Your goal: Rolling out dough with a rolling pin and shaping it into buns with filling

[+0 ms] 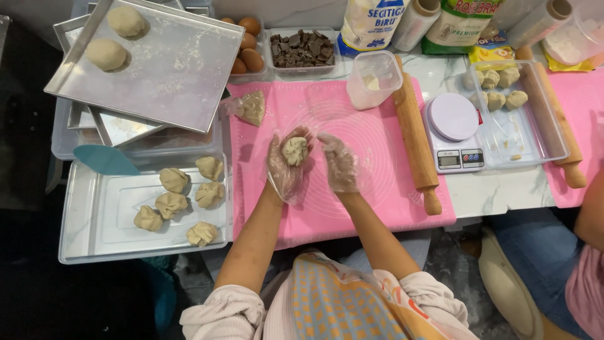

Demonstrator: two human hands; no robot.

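Seen from above, a person works over a pink silicone mat (371,170) on a marble table. The left hand (284,165), in a thin clear glove, is cupped palm up with a round dough ball (295,150) lying in it, above the mat's printed circles. The dough is lumpy and roughly round, with no clear long axis. The gloved right hand (340,162) is open, fingers together, just beside the ball and holding nothing; whether it touches the dough is unclear.

To the left, a clear plastic tray (88,245) holds six pinched dough pieces (171,204). Above it, a tilted metal baking sheet (176,75) carries two smooth balls (106,54). At the back stand a tray of four brown eggs (251,60) and a tub of chocolate chunks (303,48). To the right, a wooden rolling pin (415,135) lies lengthwise, pointing away from the person, between the mat and a small digital scale (454,131). Beyond it, a clear box (535,141) holds five dough portions (497,99). Nothing blocks the hands.
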